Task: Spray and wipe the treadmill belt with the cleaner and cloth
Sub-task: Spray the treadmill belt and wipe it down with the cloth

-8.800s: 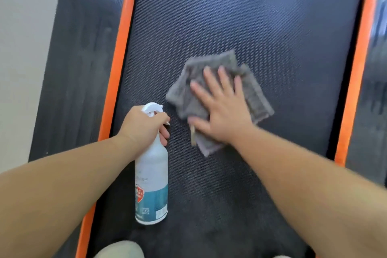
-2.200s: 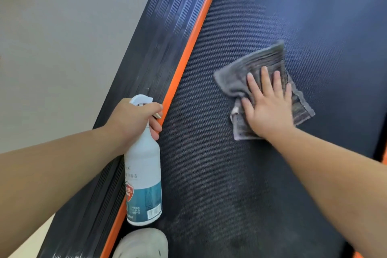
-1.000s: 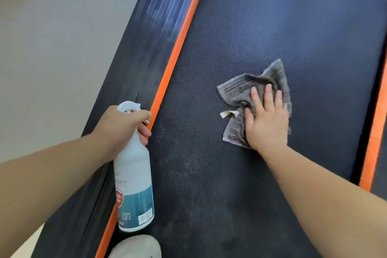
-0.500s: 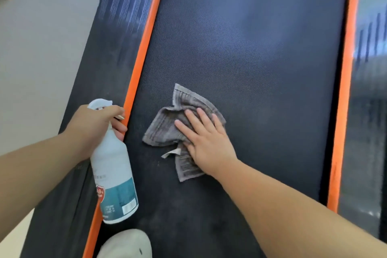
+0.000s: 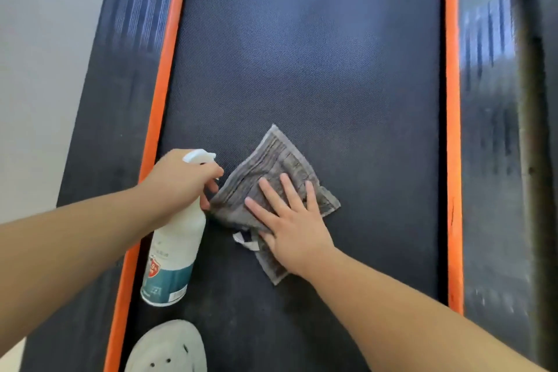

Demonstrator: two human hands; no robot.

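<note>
The treadmill belt (image 5: 302, 54) runs lengthwise away from the viewer, dark and finely textured, edged on each side by an orange strip (image 5: 164, 75) and, outside that, a dark side rail (image 5: 111, 130). The grey cloth (image 5: 271, 166) lies flat on the belt, left of its centre line and in the near half. It is folded into a rough diamond, with one corner pointing up the belt towards the far end, the opposite corner pointing back towards the near end, and the other two aimed at the side edges, so its longer diagonal follows the belt's length. A small white tag (image 5: 246, 241) sticks out from its near-left edge. The right hand (image 5: 294, 226) presses down on the near half of the cloth, palm flat, fingers straight and spread, pointing up the belt and slightly left. The left hand (image 5: 178, 181) is curled round the neck of the spray bottle (image 5: 175, 251), with its fingers at the trigger. The bottle stands near the belt's left edge, its base (image 5: 163, 296) close to the left orange strip and its long axis leaning up the belt. Whether the base rests on the belt cannot be told. Its white nozzle (image 5: 199, 156) points right, across the belt and just past the cloth's left corner. A pale shoe (image 5: 169, 347) sits on the belt at the near edge. Light floor (image 5: 39, 69) lies beyond the left rail.
</note>
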